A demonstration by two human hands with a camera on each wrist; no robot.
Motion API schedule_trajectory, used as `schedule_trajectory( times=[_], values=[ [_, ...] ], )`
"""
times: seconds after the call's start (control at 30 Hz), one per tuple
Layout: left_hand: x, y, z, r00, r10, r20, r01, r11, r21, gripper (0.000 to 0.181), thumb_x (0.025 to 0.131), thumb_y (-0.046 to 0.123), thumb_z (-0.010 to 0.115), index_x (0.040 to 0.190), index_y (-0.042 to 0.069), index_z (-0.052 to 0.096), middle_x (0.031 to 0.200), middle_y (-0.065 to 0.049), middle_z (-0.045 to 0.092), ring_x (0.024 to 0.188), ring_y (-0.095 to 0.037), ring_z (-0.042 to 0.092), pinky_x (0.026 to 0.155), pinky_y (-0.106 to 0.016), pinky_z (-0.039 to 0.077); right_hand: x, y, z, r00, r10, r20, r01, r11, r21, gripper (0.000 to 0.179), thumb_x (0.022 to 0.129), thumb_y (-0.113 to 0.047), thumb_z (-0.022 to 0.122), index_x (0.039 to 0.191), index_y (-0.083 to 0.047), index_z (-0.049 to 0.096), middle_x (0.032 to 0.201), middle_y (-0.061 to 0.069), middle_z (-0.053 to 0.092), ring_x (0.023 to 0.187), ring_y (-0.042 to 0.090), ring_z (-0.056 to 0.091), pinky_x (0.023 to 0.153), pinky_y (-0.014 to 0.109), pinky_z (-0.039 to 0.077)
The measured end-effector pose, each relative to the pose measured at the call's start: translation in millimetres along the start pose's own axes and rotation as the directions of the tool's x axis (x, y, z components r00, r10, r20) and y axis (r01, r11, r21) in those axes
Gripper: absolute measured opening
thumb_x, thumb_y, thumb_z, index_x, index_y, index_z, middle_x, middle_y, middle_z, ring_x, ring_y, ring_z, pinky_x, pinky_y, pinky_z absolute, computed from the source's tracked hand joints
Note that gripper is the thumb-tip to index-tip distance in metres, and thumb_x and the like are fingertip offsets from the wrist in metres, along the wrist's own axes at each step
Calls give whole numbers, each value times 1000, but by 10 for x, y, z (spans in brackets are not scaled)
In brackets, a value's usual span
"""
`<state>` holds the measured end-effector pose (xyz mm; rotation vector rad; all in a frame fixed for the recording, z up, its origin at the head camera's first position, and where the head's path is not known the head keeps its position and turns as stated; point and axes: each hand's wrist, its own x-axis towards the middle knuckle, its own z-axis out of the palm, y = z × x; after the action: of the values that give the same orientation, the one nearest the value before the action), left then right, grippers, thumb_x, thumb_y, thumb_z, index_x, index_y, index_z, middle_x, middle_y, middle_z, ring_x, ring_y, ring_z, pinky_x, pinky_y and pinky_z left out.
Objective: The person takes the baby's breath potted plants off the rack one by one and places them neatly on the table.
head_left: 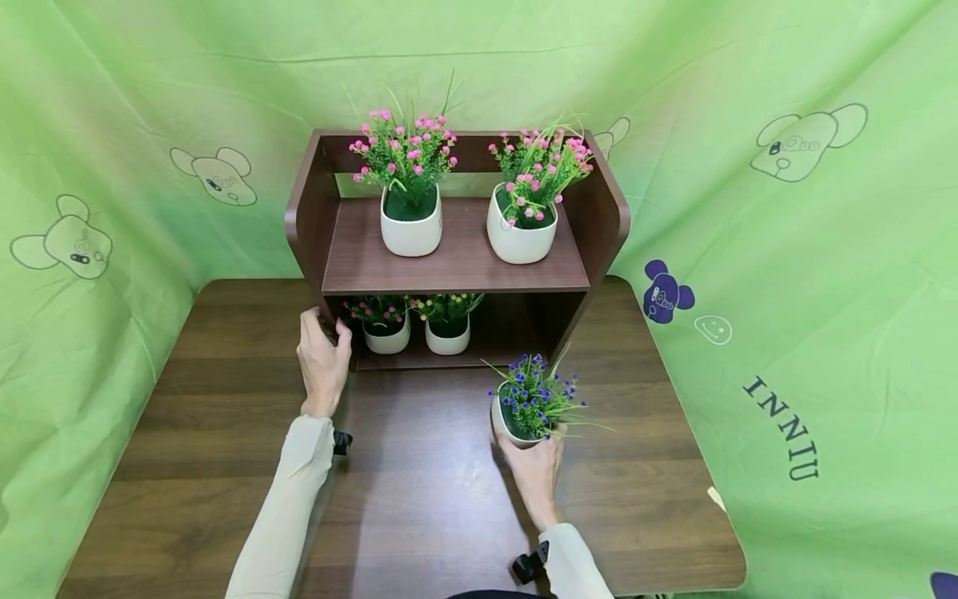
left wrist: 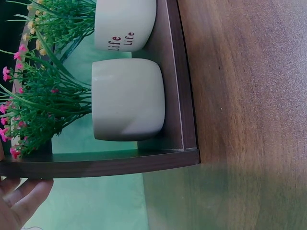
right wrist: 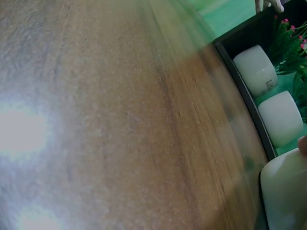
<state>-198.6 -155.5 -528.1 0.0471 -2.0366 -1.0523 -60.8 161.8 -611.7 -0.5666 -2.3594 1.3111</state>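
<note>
My right hand (head_left: 535, 478) grips a white flowerpot (head_left: 503, 424) with blue artificial flowers (head_left: 533, 395), held in front of the shelf's lower right. In the right wrist view, part of this pot (right wrist: 288, 189) fills the lower right corner, with only a bit of a finger showing. At the shelf's left side, my left hand (head_left: 324, 366) holds the edge of the brown side panel (left wrist: 96, 165). Its fingers (left wrist: 33, 201) lie against the outer face, while the thumb is mostly out of that view. The two-tier wooden shelf (head_left: 456, 270) stands on the table.
Two white pots with pink flowers, left (head_left: 412, 229) and right (head_left: 521, 237), stand on the upper tier. Below, a pink-flowered pot (head_left: 387, 337) and a yellow-flowered pot (head_left: 447, 337) sit side by side toward the left. Green cloth (head_left: 823, 291) surrounds the wood-grain table (head_left: 636, 491).
</note>
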Motion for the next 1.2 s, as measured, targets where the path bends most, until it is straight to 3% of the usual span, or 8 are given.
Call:
schedule_trajectory(
  times=[0.3, 0.67, 1.0, 1.2],
  values=[
    [-2, 7, 1, 1000, 3, -4, -3, 1000, -5, 27, 92, -2, 65, 117, -10, 57, 101, -26, 61, 81, -51, 65, 73, -59, 53, -3, 5, 13, 1000, -29, -8, 29, 999, 23, 93, 69, -26, 94, 141, 7, 45, 130, 31, 54, 120, 49, 54, 108, 59, 41],
    [4, 0, 2, 1000, 12, -8, -12, 1000, -9, 28, 91, -2, 65, 116, -11, 56, 101, -27, 61, 80, -52, 64, 73, -61, 53, -44, -8, -10, 999, 27, 26, -28, 999, 42, 99, 68, -27, 96, 144, 5, 40, 136, 29, 49, 129, 47, 49, 112, 58, 37],
    [-1, -1, 0, 1000, 12, -2, -12, 1000, -1, 28, 92, 0, 64, 117, -11, 56, 102, -27, 60, 80, -52, 63, 73, -60, 52, -223, 45, -107, 1000, 10, 7, -11, 988, 151, 106, 68, -15, 98, 151, 3, 34, 143, 28, 44, 135, 43, 45, 116, 56, 33],
    [0, -14, 11, 1000, 17, -9, -17, 1000, -2, 28, 91, -2, 65, 117, -11, 56, 101, -27, 60, 80, -52, 63, 73, -60, 52, -340, 55, -166, 1000, 10, -4, -9, 983, 186, 99, 69, -10, 97, 145, 1, 36, 142, 27, 45, 136, 45, 46, 117, 59, 33]
  ],
)
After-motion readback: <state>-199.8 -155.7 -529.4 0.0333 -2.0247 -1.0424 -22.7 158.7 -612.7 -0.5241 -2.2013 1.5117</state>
